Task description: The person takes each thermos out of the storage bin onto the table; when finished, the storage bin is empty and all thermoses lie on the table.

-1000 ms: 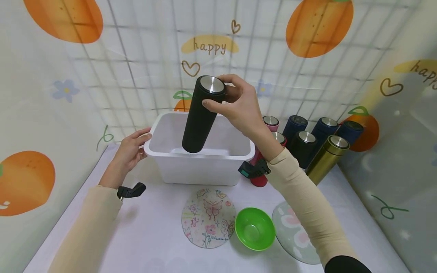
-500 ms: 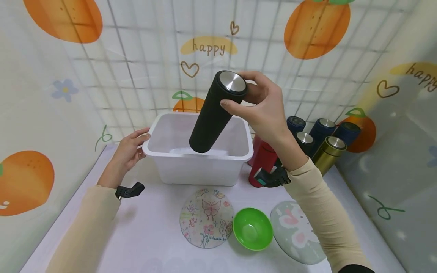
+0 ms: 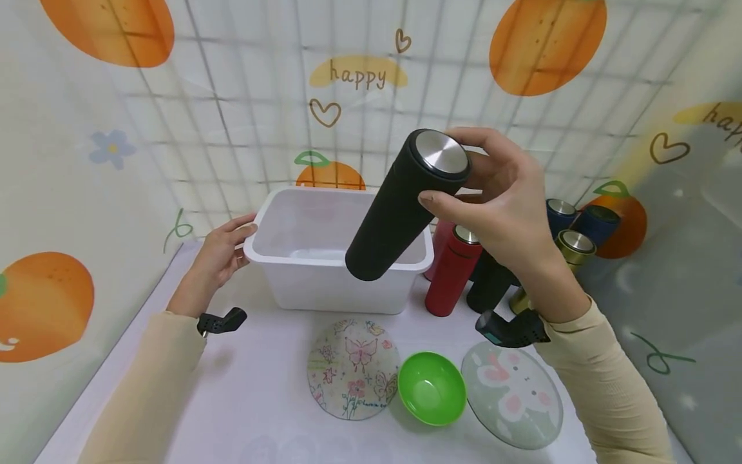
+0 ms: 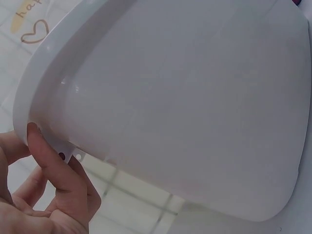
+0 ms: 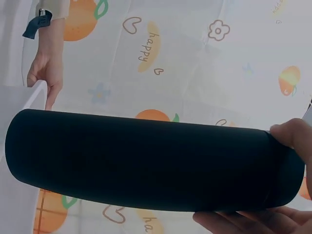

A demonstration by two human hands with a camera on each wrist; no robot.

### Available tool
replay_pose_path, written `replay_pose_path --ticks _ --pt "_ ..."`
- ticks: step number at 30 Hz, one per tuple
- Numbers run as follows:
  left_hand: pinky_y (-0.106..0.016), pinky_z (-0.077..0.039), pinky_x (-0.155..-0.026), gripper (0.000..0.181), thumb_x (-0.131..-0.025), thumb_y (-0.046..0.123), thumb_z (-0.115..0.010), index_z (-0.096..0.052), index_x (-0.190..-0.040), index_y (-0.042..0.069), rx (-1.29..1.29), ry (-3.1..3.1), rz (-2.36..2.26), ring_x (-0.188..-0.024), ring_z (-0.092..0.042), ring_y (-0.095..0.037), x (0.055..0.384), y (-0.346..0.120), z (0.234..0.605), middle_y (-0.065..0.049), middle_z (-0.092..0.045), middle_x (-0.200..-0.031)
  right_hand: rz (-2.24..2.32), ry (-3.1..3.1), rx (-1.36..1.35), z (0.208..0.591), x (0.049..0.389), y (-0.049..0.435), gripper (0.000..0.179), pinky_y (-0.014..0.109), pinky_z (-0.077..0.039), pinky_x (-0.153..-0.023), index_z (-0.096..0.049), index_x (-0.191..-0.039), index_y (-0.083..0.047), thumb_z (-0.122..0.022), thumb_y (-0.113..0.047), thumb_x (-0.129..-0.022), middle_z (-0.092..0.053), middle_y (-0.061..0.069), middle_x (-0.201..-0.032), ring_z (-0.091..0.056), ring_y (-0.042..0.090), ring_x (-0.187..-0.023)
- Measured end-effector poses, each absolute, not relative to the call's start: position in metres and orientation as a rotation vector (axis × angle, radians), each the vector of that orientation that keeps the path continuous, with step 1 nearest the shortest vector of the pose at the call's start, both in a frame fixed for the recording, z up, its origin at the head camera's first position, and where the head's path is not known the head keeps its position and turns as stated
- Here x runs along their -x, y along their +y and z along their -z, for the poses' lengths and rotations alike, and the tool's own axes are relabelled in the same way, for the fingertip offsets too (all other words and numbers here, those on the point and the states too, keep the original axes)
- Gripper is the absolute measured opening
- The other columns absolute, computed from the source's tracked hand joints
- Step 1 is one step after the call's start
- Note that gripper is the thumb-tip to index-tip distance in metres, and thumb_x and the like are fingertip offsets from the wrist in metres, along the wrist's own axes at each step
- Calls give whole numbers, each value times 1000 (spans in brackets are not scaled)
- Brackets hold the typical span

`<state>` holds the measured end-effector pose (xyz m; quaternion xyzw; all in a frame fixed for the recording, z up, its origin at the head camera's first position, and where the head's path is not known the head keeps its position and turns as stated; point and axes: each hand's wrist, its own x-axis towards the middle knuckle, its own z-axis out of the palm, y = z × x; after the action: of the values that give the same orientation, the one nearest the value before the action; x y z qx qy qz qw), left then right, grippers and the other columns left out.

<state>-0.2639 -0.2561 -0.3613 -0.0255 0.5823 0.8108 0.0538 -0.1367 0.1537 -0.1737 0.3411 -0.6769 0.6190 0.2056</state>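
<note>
My right hand (image 3: 501,200) grips a black thermos flask (image 3: 400,206) around its upper end, just below the steel-topped lid. The flask hangs tilted, lid up to the right, its base overlapping the front rim of a white plastic tub (image 3: 336,287) in the head view. In the right wrist view the flask (image 5: 146,158) stretches across the frame, thumb on one side and fingers on the other. My left hand (image 3: 217,254) holds the tub's left end by the rim; the left wrist view shows fingers (image 4: 53,161) curled over the tub's edge (image 4: 24,92).
Right of the tub stand a red flask (image 3: 455,274), a gold flask (image 3: 575,248), blue flasks (image 3: 597,222) and others, partly hidden by my right arm. In front lie a butterfly-patterned round mat (image 3: 353,370), a green bowl (image 3: 431,390) and a rabbit-patterned round mat (image 3: 516,396).
My right hand has carried the black flask rightward and lower, from over the tub's middle to its front right side. The flask leans more. My left hand stays at the rim.
</note>
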Motion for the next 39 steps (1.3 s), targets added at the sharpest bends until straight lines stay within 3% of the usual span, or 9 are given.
replay_pose_path --ticks 15,22,34,39 --pt "-22 -53 -59 52 -98 14 -67 -48 -146 11 88 1754 -2447 -71 -66 -12 260 -256 359 -1 -67 -102 -1735 -1895 -883 176 94 196 57 30 -59 -71 -62 -121 11 -76 24 -67 -69 26 -99 -67 32 -80" --pt "-23 -54 -58 56 -97 14 -68 -45 -147 8 93 1745 -2464 -72 -67 -14 260 -259 357 -1 -68 -101 -1756 -1863 -845 182 87 209 61 27 -57 -65 -60 -121 15 -74 29 -64 -70 25 -96 -67 29 -76" --pt "-24 -55 -60 57 -96 13 -70 -45 -147 8 100 1710 -2470 -74 -67 -15 259 -260 358 -2 -67 -103 -1744 -1867 -721 195 70 237 66 24 -57 -71 -57 -123 18 -72 34 -60 -70 22 -102 -66 26 -88" --pt "-24 -55 -59 55 -96 13 -70 -46 -145 9 95 1701 -2475 -72 -67 -14 257 -262 356 -2 -67 -102 -1706 -1912 -650 200 65 249 67 22 -56 -70 -57 -123 18 -72 34 -60 -71 20 -102 -66 24 -86"
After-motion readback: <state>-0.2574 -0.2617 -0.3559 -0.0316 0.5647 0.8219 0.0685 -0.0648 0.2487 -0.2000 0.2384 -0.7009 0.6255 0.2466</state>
